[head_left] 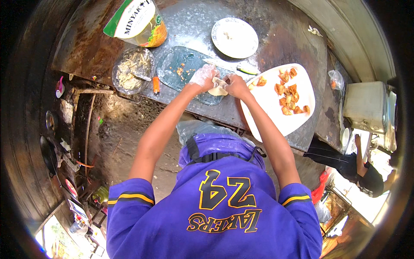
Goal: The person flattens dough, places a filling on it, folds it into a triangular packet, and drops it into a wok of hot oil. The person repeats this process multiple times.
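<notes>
Over the near edge of the worktop, both my hands pinch one floppy, pale piece of dough [218, 88] between them. My left hand [204, 77], dusted white with flour, closes on its left side. On the opposite side, the fingers of my right hand [236, 86] grip it. Below and behind the left hand lies a blue-green cutting board [170, 64] with brown crumbs on it. A knife [230, 67] with a green and black handle rests just beyond my hands. To the right, a white tray [269, 101] holds several orange-brown folded pieces [290, 97].
A bowl [115, 82] of pale strips with a spoon stands at the left, beside an orange object [156, 85]. Behind it is a large oil pouch [142, 32]. A white plate [246, 41] sits at the back. Another person [366, 175] is at the far right.
</notes>
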Tool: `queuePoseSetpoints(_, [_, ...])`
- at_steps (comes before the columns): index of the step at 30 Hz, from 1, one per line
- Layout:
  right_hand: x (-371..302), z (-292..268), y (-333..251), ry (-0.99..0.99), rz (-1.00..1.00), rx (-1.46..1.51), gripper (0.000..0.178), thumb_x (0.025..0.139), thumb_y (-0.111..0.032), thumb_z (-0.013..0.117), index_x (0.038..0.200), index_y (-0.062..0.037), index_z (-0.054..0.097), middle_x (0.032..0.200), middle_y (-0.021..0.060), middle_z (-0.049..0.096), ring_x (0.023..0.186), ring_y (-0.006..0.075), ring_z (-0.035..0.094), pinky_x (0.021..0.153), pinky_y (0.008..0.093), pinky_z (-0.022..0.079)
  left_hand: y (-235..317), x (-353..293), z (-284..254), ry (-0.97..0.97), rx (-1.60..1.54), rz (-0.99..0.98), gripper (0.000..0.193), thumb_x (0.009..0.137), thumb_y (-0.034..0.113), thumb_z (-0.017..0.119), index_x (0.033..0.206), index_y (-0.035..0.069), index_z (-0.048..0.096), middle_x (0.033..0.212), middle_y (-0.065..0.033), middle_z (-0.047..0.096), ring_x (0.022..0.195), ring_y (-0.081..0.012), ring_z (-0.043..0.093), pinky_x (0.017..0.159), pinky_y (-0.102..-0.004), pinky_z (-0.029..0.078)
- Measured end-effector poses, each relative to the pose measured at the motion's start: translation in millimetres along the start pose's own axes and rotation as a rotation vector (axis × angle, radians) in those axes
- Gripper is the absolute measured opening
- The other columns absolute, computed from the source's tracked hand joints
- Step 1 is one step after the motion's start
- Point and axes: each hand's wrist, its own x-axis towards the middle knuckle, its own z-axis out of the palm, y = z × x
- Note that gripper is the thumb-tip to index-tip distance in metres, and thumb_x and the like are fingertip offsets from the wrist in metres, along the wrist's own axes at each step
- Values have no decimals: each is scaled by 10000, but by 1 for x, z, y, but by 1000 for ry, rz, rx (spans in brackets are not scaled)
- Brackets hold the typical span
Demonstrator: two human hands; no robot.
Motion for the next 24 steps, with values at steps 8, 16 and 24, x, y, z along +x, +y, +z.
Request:
queuePoseSetpoints(8, [-60,-17,-22,100,-433,-147,338,906,-144,631,1227,-43,605,1360,197,548,1221,380,548,988,465,480,2,-49,-22,215,205,322,315,816,120,662,1117,51,600,1268,-130,610,1203,-355,560,985,-460,455])
queuePoseSetpoints(16, [-84,42,-1,7,-373,-441,626,1038,-330,389,1503,73,272,1606,234,197,1509,359,143,1229,468,153,14,-107,22,-72,211,97,916,878,454,588,1532,-55,199,1628,-212,147,1514,-359,132,1230,-493,88])
queuePoseSetpoints(24, [-77,74,10,-46,-330,-569,643,1032,-373,352,1510,52,290,1584,228,274,1505,322,192,1239,445,117,11,-84,43,-74,180,154,1028,809,482,599,1492,-154,165,1580,-330,154,1492,-434,140,1239,-472,104])
